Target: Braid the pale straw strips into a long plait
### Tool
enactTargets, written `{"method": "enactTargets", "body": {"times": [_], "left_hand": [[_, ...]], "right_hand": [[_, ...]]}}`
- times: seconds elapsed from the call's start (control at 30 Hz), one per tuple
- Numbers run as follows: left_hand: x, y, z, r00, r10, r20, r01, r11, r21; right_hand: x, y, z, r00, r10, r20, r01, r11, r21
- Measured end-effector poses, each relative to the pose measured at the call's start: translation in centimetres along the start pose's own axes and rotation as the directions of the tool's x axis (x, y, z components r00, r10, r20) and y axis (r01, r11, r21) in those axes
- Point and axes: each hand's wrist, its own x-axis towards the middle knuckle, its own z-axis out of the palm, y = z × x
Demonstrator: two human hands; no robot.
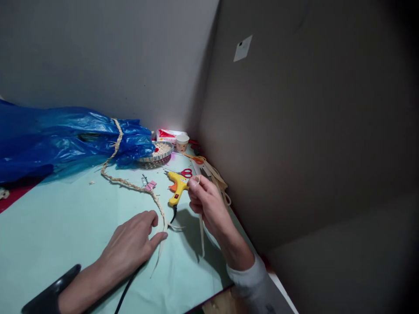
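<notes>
My left hand (139, 235) rests at the loose end of a pale braided cord (131, 185). Its thumb tip touches or nearly touches the cord's unbraided strands, with a gap between thumb and curled forefinger. Raised over the table, my right hand (207, 200) is closed in a pinch on a pale flat strip (201, 235), whose tail hangs below the fist. Just left of that hand lies a yellow glue gun (177, 187), its nozzle tip hidden behind the fingers. The braid runs back from my left hand over blue plastic.
Blue plastic sheeting (72, 139) fills the back left. Behind the glue gun are red-handled scissors (187, 173), a woven basket (155, 162) and a paper cup (182, 143). Pink clips (151, 186) lie beside the braid. A wall (294, 131) borders the table's right side.
</notes>
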Motion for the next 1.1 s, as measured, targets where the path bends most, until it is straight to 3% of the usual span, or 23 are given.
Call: {"method": "enactTargets", "body": {"times": [0.17, 0.27, 0.37, 0.5, 0.57, 0.67, 0.8, 0.93, 1.0, 1.1], "left_hand": [[0.1, -0.2, 0.1, 0.998, 0.032, 0.063, -0.029, 0.998, -0.052], [-0.1, -0.9, -0.4, 0.995, 0.022, 0.096, -0.011, 0.994, -0.11], [-0.3, -1.5, -0.6, 0.995, 0.018, 0.1, -0.002, 0.987, -0.159], [-0.2, -2.1, -0.4, 0.993, 0.047, 0.111, -0.016, 0.963, -0.269], [-0.1, -2.5, -0.4, 0.99, 0.067, 0.128, -0.025, 0.953, -0.301], [0.0, -3.0, -0.4, 0.986, 0.082, 0.143, -0.023, 0.927, -0.374], [-0.2, -3.4, -0.5, 0.988, 0.102, 0.118, -0.034, 0.879, -0.476], [-0.9, -3.4, -0.9, 0.994, 0.092, 0.064, -0.042, 0.832, -0.553], [-1.6, -3.2, -1.4, 0.994, 0.076, 0.074, -0.009, 0.759, -0.651], [-2.7, -2.8, -2.5, 0.989, 0.002, 0.149, 0.123, 0.551, -0.825]], "right_hand": [[-0.9, 0.8, -0.8, 0.997, -0.034, 0.062, 0.05, 0.959, -0.277], [-1.2, 1.5, -0.9, 0.987, -0.043, 0.157, 0.117, 0.858, -0.5], [-1.7, 2.3, -0.2, 0.969, 0.017, 0.248, 0.176, 0.658, -0.732], [-2.4, 3.1, 1.1, 0.952, 0.084, 0.293, 0.258, 0.294, -0.92], [-2.7, 3.3, 1.4, 0.945, 0.132, 0.3, 0.269, 0.207, -0.941], [-2.8, 3.0, 1.6, 0.946, 0.153, 0.287, 0.235, 0.288, -0.928], [-2.3, 3.0, 1.7, 0.952, 0.167, 0.258, 0.123, 0.562, -0.818], [-1.7, 4.2, 2.0, 0.928, 0.239, 0.284, -0.008, 0.777, -0.629], [-1.5, 4.8, 2.2, 0.907, 0.255, 0.335, -0.06, 0.866, -0.496], [-1.4, 5.0, 2.6, 0.896, 0.232, 0.378, -0.086, 0.927, -0.365]]}}
